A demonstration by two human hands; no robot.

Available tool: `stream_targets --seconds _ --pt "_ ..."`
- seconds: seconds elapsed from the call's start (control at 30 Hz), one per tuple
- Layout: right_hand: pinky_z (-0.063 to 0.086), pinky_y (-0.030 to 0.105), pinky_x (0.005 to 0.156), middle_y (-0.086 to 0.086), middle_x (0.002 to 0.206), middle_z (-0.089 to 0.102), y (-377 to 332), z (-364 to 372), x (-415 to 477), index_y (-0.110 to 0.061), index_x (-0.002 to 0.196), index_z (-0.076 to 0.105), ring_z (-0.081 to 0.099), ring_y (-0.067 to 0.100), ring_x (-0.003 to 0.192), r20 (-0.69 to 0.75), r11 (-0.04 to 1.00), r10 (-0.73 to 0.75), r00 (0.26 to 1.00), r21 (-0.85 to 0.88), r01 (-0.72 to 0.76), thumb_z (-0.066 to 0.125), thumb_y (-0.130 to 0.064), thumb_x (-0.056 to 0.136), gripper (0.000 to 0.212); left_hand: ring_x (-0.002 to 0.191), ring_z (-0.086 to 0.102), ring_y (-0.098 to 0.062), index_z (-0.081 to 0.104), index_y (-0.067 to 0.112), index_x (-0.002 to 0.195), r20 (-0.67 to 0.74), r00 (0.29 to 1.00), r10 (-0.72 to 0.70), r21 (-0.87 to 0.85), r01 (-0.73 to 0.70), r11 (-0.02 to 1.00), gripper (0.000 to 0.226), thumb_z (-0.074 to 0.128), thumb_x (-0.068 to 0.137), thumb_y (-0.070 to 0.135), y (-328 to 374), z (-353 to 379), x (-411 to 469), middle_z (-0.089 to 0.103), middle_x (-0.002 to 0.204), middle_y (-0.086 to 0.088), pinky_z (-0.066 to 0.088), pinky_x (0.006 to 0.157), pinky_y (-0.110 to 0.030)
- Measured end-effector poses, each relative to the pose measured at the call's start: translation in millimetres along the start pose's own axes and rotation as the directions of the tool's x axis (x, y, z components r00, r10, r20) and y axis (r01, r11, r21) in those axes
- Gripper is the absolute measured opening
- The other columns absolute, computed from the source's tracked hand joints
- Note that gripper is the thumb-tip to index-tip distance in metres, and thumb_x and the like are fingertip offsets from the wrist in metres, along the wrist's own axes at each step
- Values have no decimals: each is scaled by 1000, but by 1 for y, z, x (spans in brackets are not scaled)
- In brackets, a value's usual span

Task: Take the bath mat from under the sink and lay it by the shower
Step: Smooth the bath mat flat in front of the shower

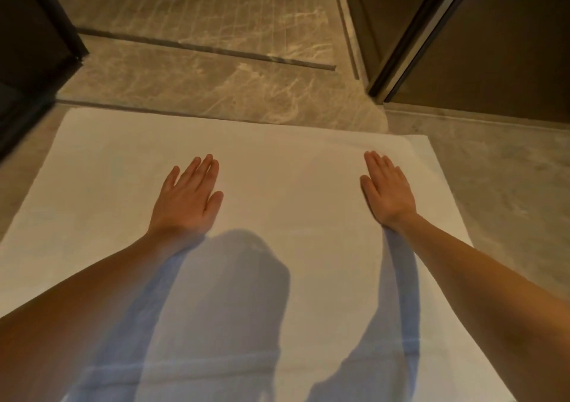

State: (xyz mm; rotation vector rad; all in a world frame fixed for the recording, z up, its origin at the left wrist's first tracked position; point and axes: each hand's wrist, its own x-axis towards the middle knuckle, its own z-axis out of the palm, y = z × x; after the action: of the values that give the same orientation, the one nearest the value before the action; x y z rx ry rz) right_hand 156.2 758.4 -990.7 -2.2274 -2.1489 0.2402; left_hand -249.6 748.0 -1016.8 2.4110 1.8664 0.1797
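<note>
The white bath mat [287, 185] lies spread flat on the floor, its far edge along the marble shower threshold [216, 84]. My left hand [186, 198] rests palm down on the mat's middle left, fingers together and straight. Palm down too, my right hand [387, 188] lies flat near the mat's far right corner, where a small ridge shows in the fabric. Neither hand grips anything. Shadows of my head and arms fall across the near part of the mat.
Beyond the threshold is the grooved marble shower floor [200, 3] with a long drain slot [209, 50]. A dark glass panel [34, 47] stands at the left, a dark door frame [410, 40] at the right. Grey floor tile [499, 179] flanks the mat.
</note>
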Motion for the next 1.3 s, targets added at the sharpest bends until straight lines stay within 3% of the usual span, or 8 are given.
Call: stream_targets --seconds 0.47,0.6,0.67,0.77,0.9,1.13,1.3 --pt "3 38 121 -2 165 9 -16 9 -14 -21 157 9 3 19 151 -42 999 6 999 32 -5 20 -42 104 59 148 -4 -4 7 21 156 90 996 13 -46 -9 999 70 7 93 50 -14 -17 -9 1 163 9 -1 121 -37" --pt "2 37 122 -2 165 9 -19 11 -14 -21 157 9 3 18 151 -61 999 6 998 37 -3 20 -42 103 59 150 3 -14 12 17 156 22 999 -36 -34 37 999 70 11 94 50 -4 -21 -10 8 164 -1 -1 120 -42" --pt "1 36 122 -3 165 9 -18 11 -14 -21 157 9 2 18 151 -63 999 7 998 43 -5 19 -42 103 59 150 11 -20 19 14 155 -44 998 41 -22 -42 999 69 15 95 47 24 -23 3 15 162 -6 0 119 -44" --pt "1 36 122 -3 165 8 -19 12 -14 -22 157 8 2 17 151 -57 1000 4 998 29 -3 17 -43 102 60 150 8 -17 17 16 155 -35 946 324 -25 -325 946 66 11 97 46 97 -20 41 16 163 -2 -6 118 -40" --pt "1 36 122 -3 165 9 -17 11 -14 -22 157 9 3 17 151 -55 999 16 998 44 -14 19 -44 102 60 150 -2 -15 3 18 156 58 949 309 -68 -305 950 62 14 101 44 157 -4 74 2 164 -1 -7 120 -40" --pt "0 35 121 -5 165 8 -1 11 -15 -25 157 8 1 15 151 -25 998 -19 1000 67 21 16 -48 101 61 150 3 -14 11 17 156 43 954 297 -54 -295 954 62 20 101 44 151 14 71 7 164 0 -1 121 -40" --pt "0 37 123 0 165 6 51 0 -19 -17 157 6 0 17 151 -17 982 185 983 42 -184 18 -43 102 62 150 1 -13 9 17 156 51 955 292 -55 -289 956 63 18 100 45 152 13 70 6 164 1 -2 121 -39"
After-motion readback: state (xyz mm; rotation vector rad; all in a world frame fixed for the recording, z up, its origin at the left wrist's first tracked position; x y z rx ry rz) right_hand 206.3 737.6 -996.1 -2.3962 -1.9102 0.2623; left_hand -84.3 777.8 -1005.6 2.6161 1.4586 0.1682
